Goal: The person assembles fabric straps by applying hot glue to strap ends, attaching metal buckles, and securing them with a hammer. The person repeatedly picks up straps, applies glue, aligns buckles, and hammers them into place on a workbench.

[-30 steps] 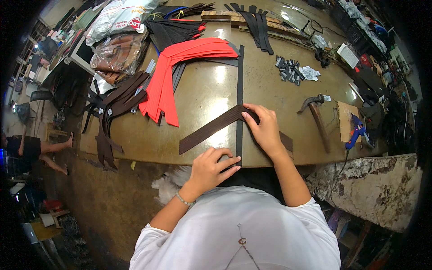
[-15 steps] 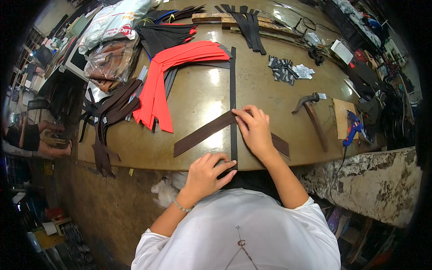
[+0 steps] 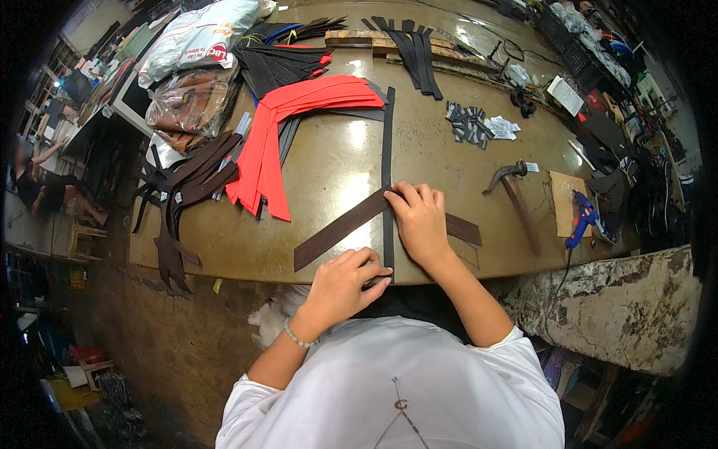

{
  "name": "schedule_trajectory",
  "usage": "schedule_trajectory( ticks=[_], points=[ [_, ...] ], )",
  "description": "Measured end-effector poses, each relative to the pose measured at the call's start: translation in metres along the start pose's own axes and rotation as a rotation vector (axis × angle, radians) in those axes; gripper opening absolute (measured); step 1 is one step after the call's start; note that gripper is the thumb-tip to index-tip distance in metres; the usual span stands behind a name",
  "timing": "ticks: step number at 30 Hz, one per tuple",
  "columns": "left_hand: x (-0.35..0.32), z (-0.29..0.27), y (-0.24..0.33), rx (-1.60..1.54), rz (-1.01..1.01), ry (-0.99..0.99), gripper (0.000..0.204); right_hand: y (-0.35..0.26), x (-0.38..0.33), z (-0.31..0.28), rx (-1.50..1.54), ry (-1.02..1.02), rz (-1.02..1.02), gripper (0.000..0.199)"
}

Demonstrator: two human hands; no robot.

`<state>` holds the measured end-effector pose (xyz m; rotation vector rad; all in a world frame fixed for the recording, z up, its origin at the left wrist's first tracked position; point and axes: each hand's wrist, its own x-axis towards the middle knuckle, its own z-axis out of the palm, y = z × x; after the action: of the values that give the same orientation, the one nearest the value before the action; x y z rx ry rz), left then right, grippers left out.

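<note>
A long thin black strip (image 3: pixel 387 142) runs away from the near table edge. Across it lies a ribbed dark brown strap (image 3: pixel 340 230), bent into a wide V with its peak on the strip; its shorter-looking right arm is partly under my right hand. My right hand (image 3: pixel 420 224) has its fingers drawn together, thumb and fingertips pressing on the peak where strap and strip cross. At the table's front edge my left hand (image 3: pixel 345 280) pinches the near end of the black strip between thumb and forefinger.
Left of the strap lie bright red strips (image 3: pixel 273 150) and a brown strap bundle (image 3: pixel 191 183). To the right are a hammer (image 3: pixel 516 194), a blue glue gun (image 3: pixel 583 218) with its cord hanging down, and small grey tags (image 3: pixel 469 123). Black strips (image 3: pixel 417 56) rest on wooden boards behind.
The right arm of the brown strap has swung slightly away from me. Both hands keep nearly the same places. The person at far left has shifted posture, and the view has tilted a little.
</note>
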<state>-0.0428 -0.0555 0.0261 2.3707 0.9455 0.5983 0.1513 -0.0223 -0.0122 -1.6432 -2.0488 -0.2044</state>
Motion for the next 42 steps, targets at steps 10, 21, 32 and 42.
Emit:
schedule_trajectory(
  ticks=[10,21,32,42],
  points=[
    [0.052,0.006,-0.038,0.154,-0.042,0.292,0.022,0.067,-0.029,-0.065,0.222,-0.053,0.185,0.038],
    [0.050,0.016,-0.043,0.157,-0.076,0.311,0.021,0.276,-0.131,-0.146,-0.291,0.347,0.970,0.051],
    [0.052,0.014,-0.040,0.118,-0.121,0.309,0.017,0.056,0.018,-0.093,0.573,-0.329,0.344,0.039],
    [0.053,0.016,-0.040,0.129,-0.126,0.320,0.017,0.062,0.031,-0.078,0.468,-0.359,0.292,0.043]
  ],
)
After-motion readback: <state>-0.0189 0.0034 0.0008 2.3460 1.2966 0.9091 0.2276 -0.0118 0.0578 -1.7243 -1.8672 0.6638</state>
